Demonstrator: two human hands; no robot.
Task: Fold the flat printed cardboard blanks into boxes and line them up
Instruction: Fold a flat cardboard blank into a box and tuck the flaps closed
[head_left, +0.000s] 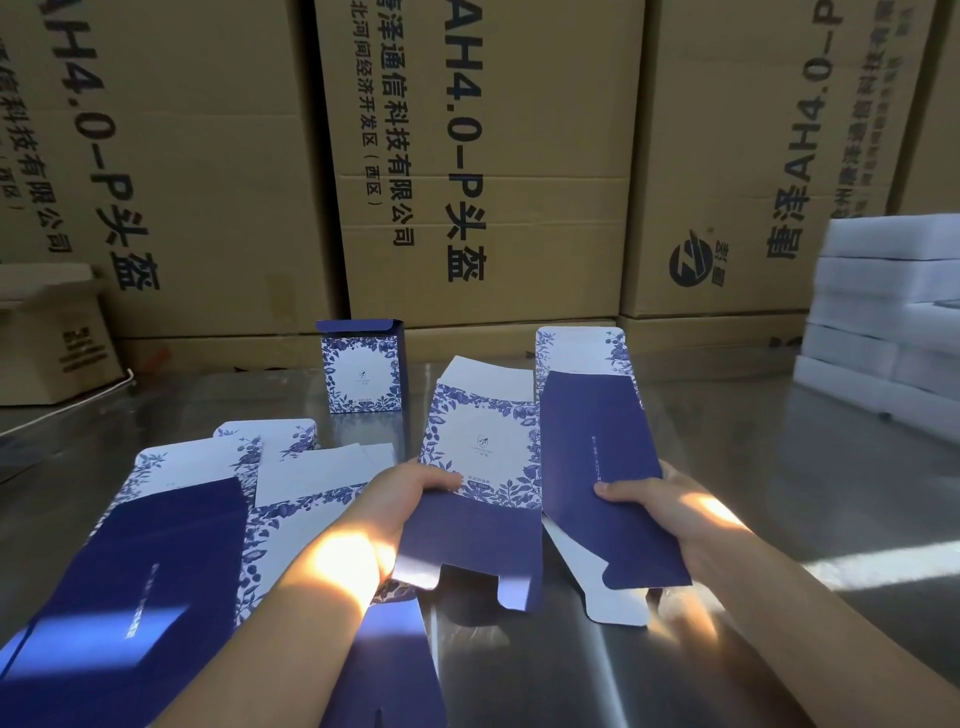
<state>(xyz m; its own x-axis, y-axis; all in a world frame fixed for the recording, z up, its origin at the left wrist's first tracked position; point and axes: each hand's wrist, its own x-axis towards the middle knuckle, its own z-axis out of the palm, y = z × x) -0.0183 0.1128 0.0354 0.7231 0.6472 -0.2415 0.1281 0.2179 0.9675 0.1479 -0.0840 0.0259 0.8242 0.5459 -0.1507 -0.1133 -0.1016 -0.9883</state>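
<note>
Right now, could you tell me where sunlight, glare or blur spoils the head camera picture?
Head view: sun patches wash out the wrists behind the left hand and right hand; glare streaks the metal table; the white foam stack at right is blurred; the held blank is sharp.

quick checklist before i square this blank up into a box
1. Left hand grips blank: ok.
2. Right hand grips its navy panel: ok.
3. Bottom flaps tucked: not ok, they hang loose.
4. Blank clear of the stack: cannot tell from this view.
5. Bare table beside the box for lining up: ok.
</note>
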